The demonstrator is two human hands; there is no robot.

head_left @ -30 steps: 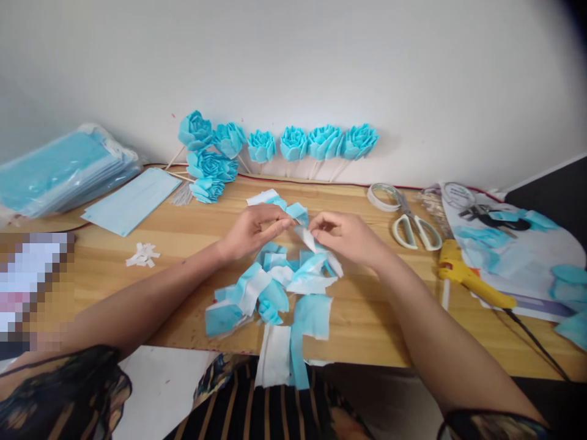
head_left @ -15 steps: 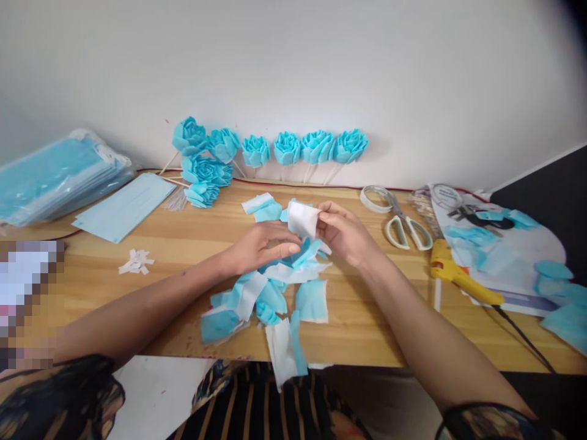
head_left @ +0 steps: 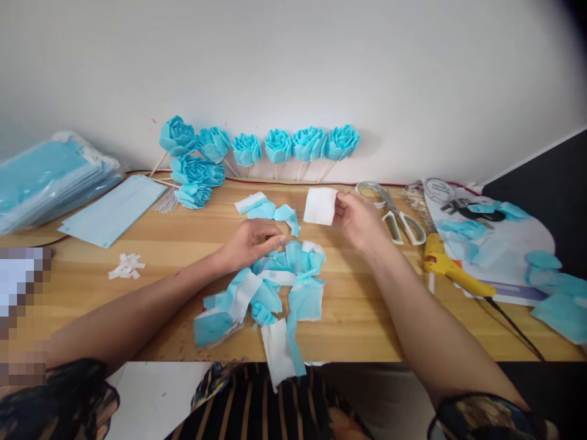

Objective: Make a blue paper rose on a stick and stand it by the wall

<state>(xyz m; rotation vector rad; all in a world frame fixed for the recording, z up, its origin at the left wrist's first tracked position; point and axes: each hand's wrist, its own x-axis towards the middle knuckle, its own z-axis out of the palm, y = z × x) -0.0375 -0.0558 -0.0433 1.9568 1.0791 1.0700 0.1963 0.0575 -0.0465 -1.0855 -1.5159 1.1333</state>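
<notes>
A white square of mask fabric (head_left: 320, 206) is pinched by one edge between the thumb and fingers of my right hand (head_left: 360, 219), raised over the table. My left hand (head_left: 254, 244) hovers at the left of a loose heap of blue and white fabric scraps (head_left: 305, 299). Its thumb and fingertips are pressed together; whatever may be between them is too small to make out. Just beyond my left fingertips lie further blue scraps (head_left: 261, 208). One white and blue strip (head_left: 277, 351) hangs over the table's front edge.
Blue fabric roses (head_left: 279, 145) on sticks lean along the wall. Left are bagged masks (head_left: 55, 174), flat blue sheets (head_left: 114, 211) and small white strips (head_left: 127, 266). Scissors (head_left: 403, 226), a tape roll (head_left: 370, 190), a yellow glue gun (head_left: 458, 272) and blue cut pieces (head_left: 543, 260) lie right.
My right hand has lifted the white square away from the heap, up and to the right. My left hand has shifted slightly left, its fingertips drawing together. The view has turned a little.
</notes>
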